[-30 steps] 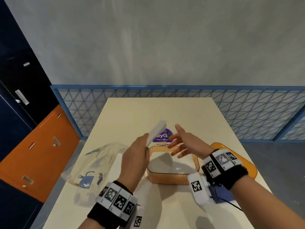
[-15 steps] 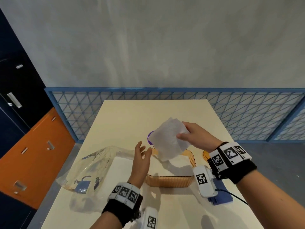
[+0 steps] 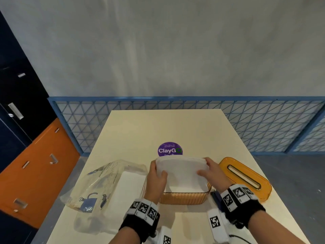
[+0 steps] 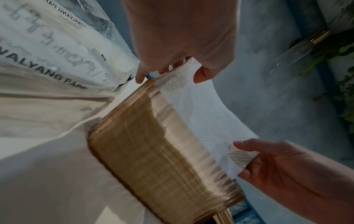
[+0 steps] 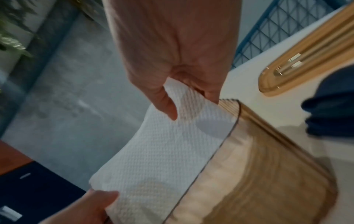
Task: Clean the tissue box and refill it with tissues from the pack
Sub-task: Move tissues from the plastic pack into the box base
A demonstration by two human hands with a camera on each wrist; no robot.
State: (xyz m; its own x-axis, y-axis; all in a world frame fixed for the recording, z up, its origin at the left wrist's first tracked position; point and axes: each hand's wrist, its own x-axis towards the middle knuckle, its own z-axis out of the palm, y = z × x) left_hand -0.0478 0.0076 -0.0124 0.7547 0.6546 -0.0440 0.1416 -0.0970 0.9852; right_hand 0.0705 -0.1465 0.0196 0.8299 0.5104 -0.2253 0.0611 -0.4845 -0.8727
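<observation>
Both hands (image 3: 182,175) round tissues (image 3: 182,171); tissue box (image 3: 184,198) interior hidden.

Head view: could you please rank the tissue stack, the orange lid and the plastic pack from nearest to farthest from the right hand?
1. Tissue stack: held by the right hand.
2. Orange lid: just right.
3. Plastic pack: far left.

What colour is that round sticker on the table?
The round sticker is purple with white "ClayGo" lettering; the head view shows it best.
</observation>
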